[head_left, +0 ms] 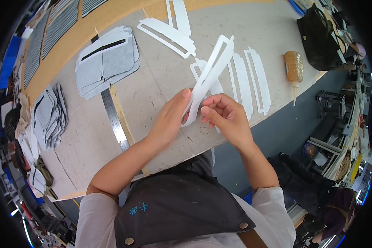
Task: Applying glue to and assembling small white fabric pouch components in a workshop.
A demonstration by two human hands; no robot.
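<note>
My left hand (169,118) grips the lower end of a white slotted cut-out piece (211,72), which is tilted up and bent over near the fingers. Beside that bent end is my right hand (227,113), its fingers curled and thumb drawn in; whether anything is between them is hidden. Under and beyond the held piece, several matching white pieces lie on the table, among them a slotted strip (258,80) on the right and another slotted strip (167,37) farther back.
A stack of grey panels (107,74) lies at the left, near a metal ruler (113,120). More grey pieces (49,120) sit at the left edge. A glue bottle (294,68) and a dark bag (318,39) are along the right edge.
</note>
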